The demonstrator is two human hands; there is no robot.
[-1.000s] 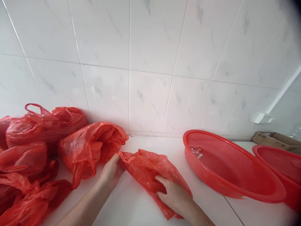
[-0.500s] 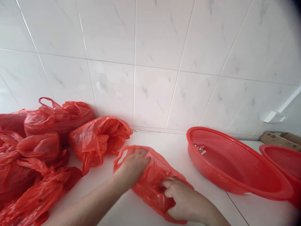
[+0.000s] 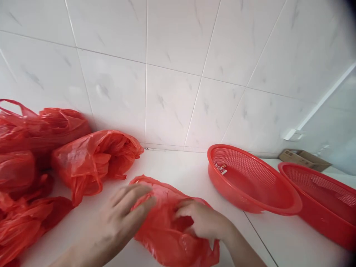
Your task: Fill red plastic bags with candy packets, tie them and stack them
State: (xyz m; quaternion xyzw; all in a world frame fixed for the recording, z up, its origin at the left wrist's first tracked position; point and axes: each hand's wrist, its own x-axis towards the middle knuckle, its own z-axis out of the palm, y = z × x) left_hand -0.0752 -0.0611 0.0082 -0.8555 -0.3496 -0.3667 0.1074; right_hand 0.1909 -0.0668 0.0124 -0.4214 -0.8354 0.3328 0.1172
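A thin red plastic bag [image 3: 167, 237] lies on the white counter in front of me, crumpled and with a dark gap in its near right part. My right hand [image 3: 204, 220] has its curled fingers at that gap, gripping the bag's film; the fingertips are partly hidden in the folds. My left hand [image 3: 126, 211] is at the bag's left end, its fingers stretched out and apart, slightly blurred. What the bag contains, if anything, cannot be made out.
To the left, several stuffed red plastic bags [image 3: 55, 129] are heaped, one bunched bag [image 3: 83, 159] nearest the wall. On the right stand a red mesh basket [image 3: 219, 189] and a second red basket [image 3: 319, 207]. An open cardboard box [image 3: 303, 159] sits behind. White tiles [image 3: 172, 104] line the back.
My view has turned to the right. My left hand has drawn back from the top of the bag to its left end. My right hand stays at the bag's gap, which now faces up more.
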